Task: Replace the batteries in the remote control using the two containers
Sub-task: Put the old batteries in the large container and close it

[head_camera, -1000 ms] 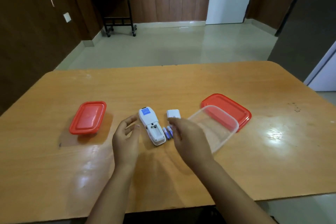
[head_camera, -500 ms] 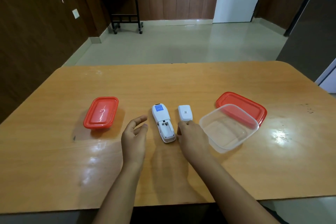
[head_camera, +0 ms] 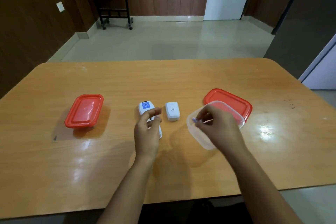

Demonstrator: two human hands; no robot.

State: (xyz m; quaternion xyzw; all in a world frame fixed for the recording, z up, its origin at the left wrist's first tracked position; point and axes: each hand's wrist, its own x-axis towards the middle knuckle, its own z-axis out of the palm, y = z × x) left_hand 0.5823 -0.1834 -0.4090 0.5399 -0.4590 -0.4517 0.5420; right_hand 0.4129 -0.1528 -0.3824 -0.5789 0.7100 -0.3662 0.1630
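Pale floor tiles and dark wood panelling are seen behind an orange wooden worktop (head_camera: 181,78). A closed container with a red lid (head_camera: 84,110) is placed at the left of the worktop. A white remote control (head_camera: 145,108) lies near the centre with its back upward; its near part is covered by the left hand (head_camera: 147,129). A white battery cover (head_camera: 172,111) lies just beside the remote control on its right, apart from it. A clear open container (head_camera: 201,138) is located further right, with its far edge resting on a loose red lid (head_camera: 231,101).

The left hand is held over the remote control with the fingers loosely curled; whether the remote control is touched cannot be told, and the grip is partly open with nothing visibly held. The right hand (head_camera: 216,127) is positioned over the clear open container. Its grip is narrow: a small bluish battery (head_camera: 195,119) is pinched between the fingertips, with one end projecting to the left over the rim of the container. Whether more than one battery is held cannot be told owing to blur.
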